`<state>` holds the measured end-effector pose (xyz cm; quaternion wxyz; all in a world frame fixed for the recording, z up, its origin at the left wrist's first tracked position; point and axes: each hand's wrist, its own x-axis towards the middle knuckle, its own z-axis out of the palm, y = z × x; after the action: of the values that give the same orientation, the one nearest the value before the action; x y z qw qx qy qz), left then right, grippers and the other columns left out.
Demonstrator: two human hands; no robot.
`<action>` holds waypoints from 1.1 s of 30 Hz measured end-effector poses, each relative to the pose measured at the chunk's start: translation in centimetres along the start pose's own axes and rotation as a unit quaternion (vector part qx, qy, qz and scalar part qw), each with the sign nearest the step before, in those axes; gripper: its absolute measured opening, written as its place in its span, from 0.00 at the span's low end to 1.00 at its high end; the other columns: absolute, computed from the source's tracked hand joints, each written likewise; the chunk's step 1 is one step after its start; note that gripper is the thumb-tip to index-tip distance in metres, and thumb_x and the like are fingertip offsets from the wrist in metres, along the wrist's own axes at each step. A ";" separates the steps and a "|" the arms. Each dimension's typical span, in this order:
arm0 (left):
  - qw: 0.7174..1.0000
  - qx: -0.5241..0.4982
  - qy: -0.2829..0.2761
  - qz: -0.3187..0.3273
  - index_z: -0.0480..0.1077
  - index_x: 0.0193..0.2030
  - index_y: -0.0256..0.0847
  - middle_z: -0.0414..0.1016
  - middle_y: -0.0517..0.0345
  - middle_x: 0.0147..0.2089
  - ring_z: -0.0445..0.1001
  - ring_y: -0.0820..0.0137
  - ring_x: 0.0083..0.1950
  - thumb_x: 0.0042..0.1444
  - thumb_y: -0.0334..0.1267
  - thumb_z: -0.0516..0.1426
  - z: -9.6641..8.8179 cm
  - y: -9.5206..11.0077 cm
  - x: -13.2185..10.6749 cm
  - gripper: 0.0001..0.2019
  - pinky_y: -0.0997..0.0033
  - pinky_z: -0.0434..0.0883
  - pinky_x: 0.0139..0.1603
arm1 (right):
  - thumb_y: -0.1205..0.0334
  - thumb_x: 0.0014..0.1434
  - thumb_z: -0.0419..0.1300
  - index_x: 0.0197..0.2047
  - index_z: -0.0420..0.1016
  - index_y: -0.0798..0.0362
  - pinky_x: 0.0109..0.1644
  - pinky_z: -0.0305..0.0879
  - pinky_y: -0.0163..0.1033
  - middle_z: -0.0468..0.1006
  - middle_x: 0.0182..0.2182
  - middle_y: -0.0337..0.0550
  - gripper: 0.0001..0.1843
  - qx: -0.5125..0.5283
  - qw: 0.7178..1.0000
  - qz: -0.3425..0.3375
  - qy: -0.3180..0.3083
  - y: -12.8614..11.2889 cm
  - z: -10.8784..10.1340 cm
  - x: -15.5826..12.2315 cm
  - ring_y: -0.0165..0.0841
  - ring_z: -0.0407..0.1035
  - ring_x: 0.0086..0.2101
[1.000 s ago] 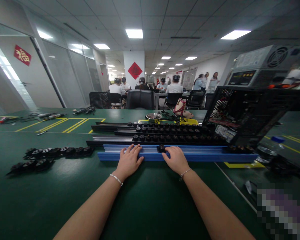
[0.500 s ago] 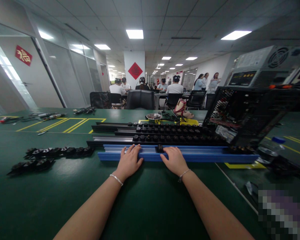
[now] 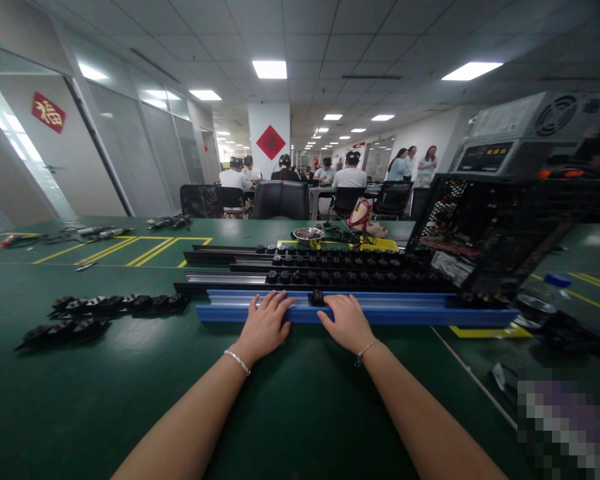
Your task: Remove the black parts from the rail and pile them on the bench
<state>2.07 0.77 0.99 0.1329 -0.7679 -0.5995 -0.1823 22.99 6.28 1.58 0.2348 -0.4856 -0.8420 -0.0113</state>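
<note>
right fingers (image 3: 333,304) beside black part (image 3: 317,299), shifted left

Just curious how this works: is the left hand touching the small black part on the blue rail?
No, a stretch of the blue rail shows between the left hand and the small black part.

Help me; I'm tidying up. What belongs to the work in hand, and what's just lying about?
Seemingly in use:
blue rail, under the left hand
black block on it, beside the right hand
perhaps the black rails behind

Probably lying about:
metal bowl
blue-capped bottle
open computer case
</note>
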 end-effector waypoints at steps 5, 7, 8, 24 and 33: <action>1.000 0.004 -0.008 -0.004 0.55 0.62 0.56 0.57 0.56 0.65 0.53 0.58 0.66 0.54 0.41 0.52 0.0 0.1 0.0 0.27 0.45 0.50 0.63 | 0.52 0.59 0.49 0.50 0.69 0.54 0.61 0.44 0.52 0.73 0.49 0.49 0.21 0.007 1.000 -0.004 -0.003 -0.2 0.1 0.0 0.38 0.62 0.52; 1.000 0.006 -0.009 -0.002 0.53 0.63 0.57 0.57 0.56 0.65 0.52 0.57 0.66 0.54 0.41 0.52 0.0 0.1 0.0 0.28 0.45 0.50 0.63 | 0.52 0.59 0.49 0.51 0.68 0.54 0.61 0.43 0.53 0.72 0.50 0.49 0.21 0.012 1.000 -0.005 -0.005 -0.4 0.1 -0.1 0.38 0.62 0.52; 1.000 0.008 -0.008 0.000 0.53 0.63 0.58 0.57 0.56 0.65 0.52 0.57 0.66 0.54 0.41 0.52 0.0 0.1 0.0 0.28 0.45 0.50 0.62 | 0.52 0.59 0.49 0.51 0.68 0.54 0.61 0.43 0.53 0.72 0.50 0.49 0.21 0.013 1.000 -0.005 -0.007 -0.4 0.1 -0.1 0.38 0.62 0.52; 1.000 0.020 -0.007 -0.001 0.49 0.64 0.62 0.55 0.55 0.66 0.52 0.55 0.66 0.53 0.41 0.53 0.1 0.1 0.0 0.31 0.44 0.51 0.61 | 0.52 0.58 0.50 0.54 0.66 0.52 0.62 0.38 0.59 0.70 0.52 0.50 0.23 0.010 1.000 -0.019 -0.018 -1.4 0.3 -0.1 0.40 0.59 0.54; 1.000 0.024 -0.007 0.000 0.48 0.64 0.62 0.54 0.52 0.66 0.52 0.54 0.66 0.54 0.42 0.52 0.2 0.0 0.0 0.31 0.44 0.51 0.61 | 0.51 0.58 0.50 0.55 0.64 0.52 0.62 0.36 0.60 0.69 0.54 0.50 0.24 0.007 0.999 -0.026 -0.027 -2.2 0.5 -0.2 0.41 0.57 0.55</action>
<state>2.13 0.83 0.82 0.1475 -0.7655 -0.6049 -0.1624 21.07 5.03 1.54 0.2154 -0.4624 -0.8601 0.0014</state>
